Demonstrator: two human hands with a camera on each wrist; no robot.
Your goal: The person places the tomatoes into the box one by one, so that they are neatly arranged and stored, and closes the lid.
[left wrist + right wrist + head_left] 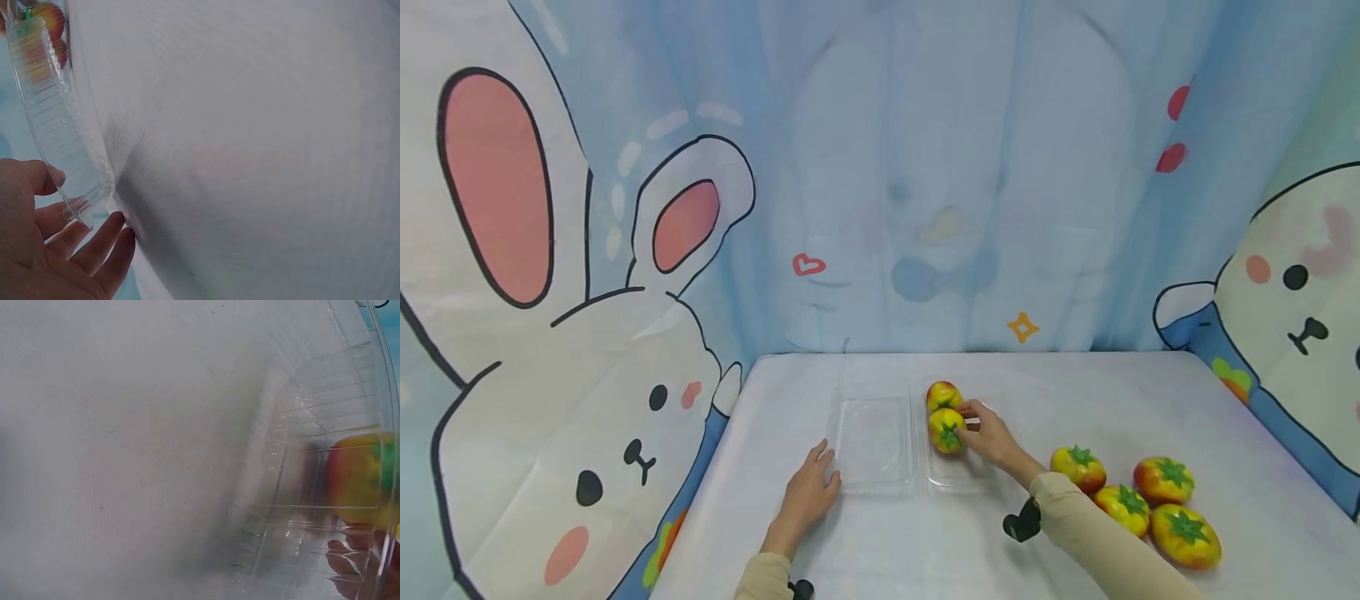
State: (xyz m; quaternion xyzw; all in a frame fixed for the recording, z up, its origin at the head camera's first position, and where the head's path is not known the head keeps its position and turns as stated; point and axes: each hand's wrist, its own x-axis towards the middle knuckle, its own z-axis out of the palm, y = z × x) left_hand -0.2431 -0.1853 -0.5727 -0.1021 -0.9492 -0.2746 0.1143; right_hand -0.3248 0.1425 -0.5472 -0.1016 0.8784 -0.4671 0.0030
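Note:
A clear plastic clamshell box (872, 442) lies unfolded on the table, its two halves side by side. Two yellow-red toy persimmons with green leaf tops sit in the right half, a far one (943, 394) and a near one (946, 432). My right hand (992, 437) reaches in from the right and holds the near persimmon between thumb and fingers. In the right wrist view, a persimmon (356, 475) and fingertips (342, 559) show through the box wall. At the box's left edge, my left hand (808, 492) rests with fingers spread, close against the plastic rim (31, 119).
Several more toy persimmons (1184, 535) are grouped on the white tablecloth (925, 550), right of the box beside my right forearm. Behind the table hangs a blue curtain (955, 167) with cartoon figures.

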